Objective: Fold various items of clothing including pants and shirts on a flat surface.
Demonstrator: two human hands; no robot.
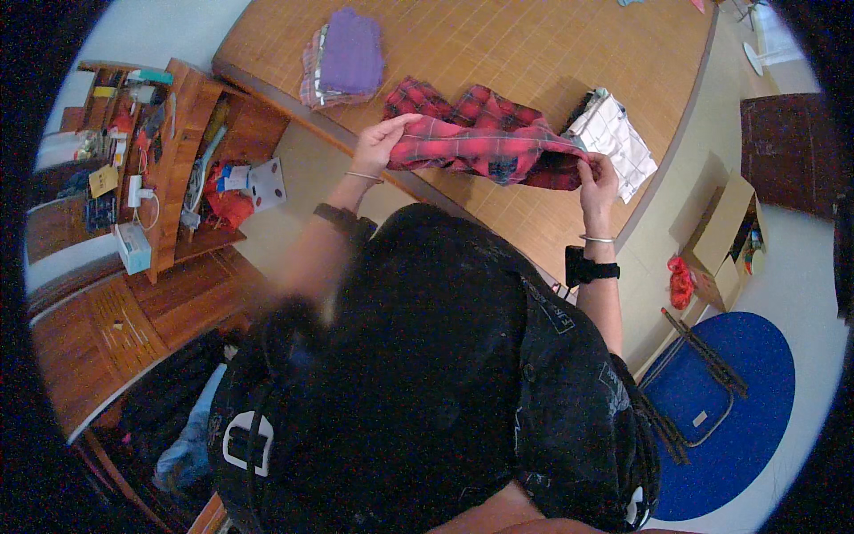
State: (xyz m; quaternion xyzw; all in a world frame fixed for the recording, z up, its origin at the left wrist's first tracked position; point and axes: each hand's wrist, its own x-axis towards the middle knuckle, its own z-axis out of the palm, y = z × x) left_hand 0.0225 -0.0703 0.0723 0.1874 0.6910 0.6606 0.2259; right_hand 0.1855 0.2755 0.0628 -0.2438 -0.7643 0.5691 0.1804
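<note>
A red and black plaid garment (471, 141) is stretched sideways between my two hands above the near part of a mat-covered bed platform (534, 49). My left hand (382, 144) pinches its left end, and my right hand (599, 181) grips the right end by the edge. Behind the stretched part, more of the same cloth lies crumpled on the mat. Whether it is a shirt or trousers I cannot tell. Beyond my left hand sits a folded stack with a purple cloth (354, 52) on top. Close to my right hand lies a folded white checked cloth (618, 147), with dark cloth beside it.
Wooden shelves (173, 133) crowded with small items stand at the left. On the right are an open cardboard box (719, 236), a red plastic bag (680, 283) and a blue round folding table (756, 392) with metal legs. Dark and blue clothes (191, 445) lie at lower left.
</note>
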